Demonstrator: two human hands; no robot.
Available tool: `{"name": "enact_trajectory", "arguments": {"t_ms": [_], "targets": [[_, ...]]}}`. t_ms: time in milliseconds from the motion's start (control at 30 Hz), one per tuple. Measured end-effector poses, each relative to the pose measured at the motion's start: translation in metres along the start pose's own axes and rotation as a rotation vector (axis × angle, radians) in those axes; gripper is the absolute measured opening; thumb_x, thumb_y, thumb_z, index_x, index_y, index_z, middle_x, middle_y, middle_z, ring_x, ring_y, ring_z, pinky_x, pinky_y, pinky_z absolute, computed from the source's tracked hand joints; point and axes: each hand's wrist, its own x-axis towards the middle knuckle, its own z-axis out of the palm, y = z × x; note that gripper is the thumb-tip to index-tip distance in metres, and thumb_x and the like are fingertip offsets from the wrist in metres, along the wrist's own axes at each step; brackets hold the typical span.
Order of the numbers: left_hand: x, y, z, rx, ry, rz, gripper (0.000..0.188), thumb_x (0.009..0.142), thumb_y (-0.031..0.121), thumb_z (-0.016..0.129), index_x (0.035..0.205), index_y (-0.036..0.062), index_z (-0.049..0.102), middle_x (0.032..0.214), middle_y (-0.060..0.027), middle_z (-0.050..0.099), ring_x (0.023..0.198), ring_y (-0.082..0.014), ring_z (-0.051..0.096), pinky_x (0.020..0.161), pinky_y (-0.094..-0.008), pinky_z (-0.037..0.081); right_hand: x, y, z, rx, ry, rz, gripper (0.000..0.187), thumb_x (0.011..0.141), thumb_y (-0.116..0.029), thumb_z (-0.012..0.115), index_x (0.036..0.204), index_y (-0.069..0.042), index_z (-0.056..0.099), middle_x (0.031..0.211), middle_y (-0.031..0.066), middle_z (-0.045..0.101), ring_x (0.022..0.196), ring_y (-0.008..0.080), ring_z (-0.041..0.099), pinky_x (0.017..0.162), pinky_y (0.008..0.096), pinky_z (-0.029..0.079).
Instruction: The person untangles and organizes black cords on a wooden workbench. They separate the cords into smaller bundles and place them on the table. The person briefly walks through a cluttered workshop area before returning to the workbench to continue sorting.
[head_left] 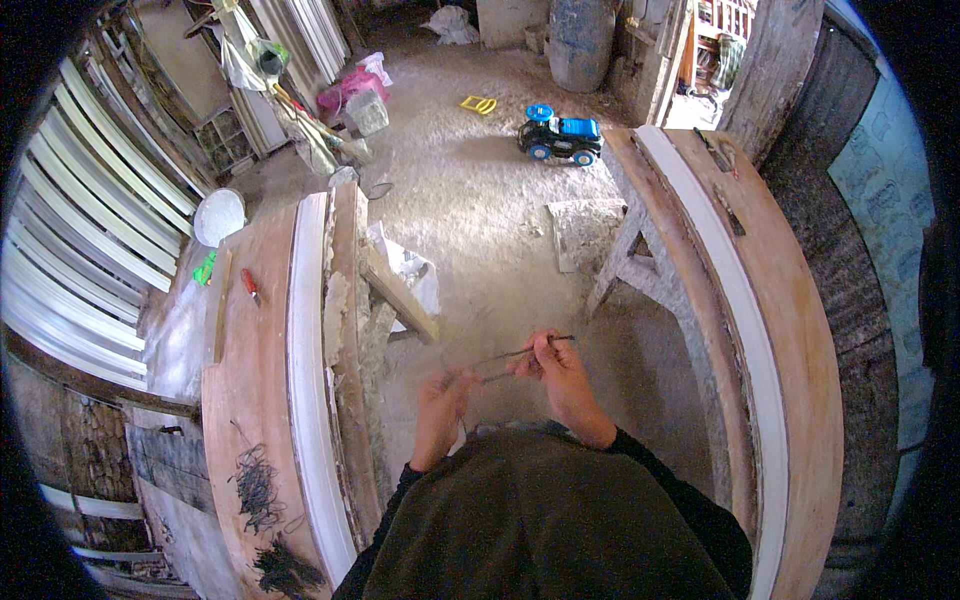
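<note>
In front of my body, both hands are raised over the floor with thin dark strands (512, 355) stretched between them. My right hand (565, 385) is closed, pinching the strands between thumb and fingers; a short dark end sticks out past it to the right. My left hand (440, 412) is smeared by motion, with its fingers drawn together at the strands' other end. Whether they are wire or cord I cannot make out. On the left board lie a loose tangle of similar dark strands (257, 490) and a denser black bundle (287, 568).
Long boards with white mouldings flank me: the left board (250, 370) bears a red-handled tool (250, 284), the right board (790, 370) dark hand tools (722, 155). A blue toy truck (560, 137) and a yellow plastic piece (478, 104) stand on the floor ahead.
</note>
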Motion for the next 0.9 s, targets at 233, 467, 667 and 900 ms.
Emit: {"name": "enact_trajectory", "arguments": {"t_ms": [233,467,667,900], "targets": [[0.045,-0.06,-0.002,0.41,0.153,0.17,0.013,0.078,0.016,0.058,0.081,0.0042,0.061,0.061,0.0029,0.052,0.047,-0.0067,0.04,0.043,-0.022,0.029,-0.008,-0.028,-0.025,-0.29,-0.262,-0.047,0.023,0.085,-0.013,0.049,0.103,0.0,0.055,0.096,0.0129,0.06,0.087,0.0189,0.058,0.071,0.0281,0.046],[0.057,-0.056,0.02,0.243,-0.006,0.003,0.014,0.078,0.019,0.061,0.082,0.0059,0.057,0.063,0.0051,0.049,0.049,-0.0024,0.036,0.042,-0.0183,0.026,0.016,-0.025,-0.067,-0.389,-0.196,0.067,0.02,0.077,-0.003,0.057,0.097,0.002,0.057,0.079,0.0116,0.062,0.068,0.0173,0.06,0.055,0.0289,0.048],[0.08,-0.017,0.047,0.23,-0.433,0.048,0.016,0.079,0.021,0.061,0.077,0.0056,0.055,0.071,0.0043,0.05,0.064,-0.0047,0.042,0.057,-0.0207,0.034,0.079,-0.026,-0.086,-0.789,0.068,-0.014,0.018,0.07,0.004,0.058,0.087,-0.003,0.058,0.064,0.0074,0.056,0.057,0.0142,0.054,0.052,0.0276,0.045],[0.176,0.014,0.055,0.495,-0.496,0.135,0.017,0.076,0.017,0.064,0.07,0.005,0.053,0.07,0.0018,0.052,0.072,-0.005,0.046,0.065,-0.0215,0.036,0.216,-0.017,-0.092,-1.199,0.038,-0.471,0.025,0.066,0.002,0.06,0.088,-0.009,0.059,0.076,0.0104,0.05,0.071,0.0209,0.052,0.065,0.0288,0.043]]}}
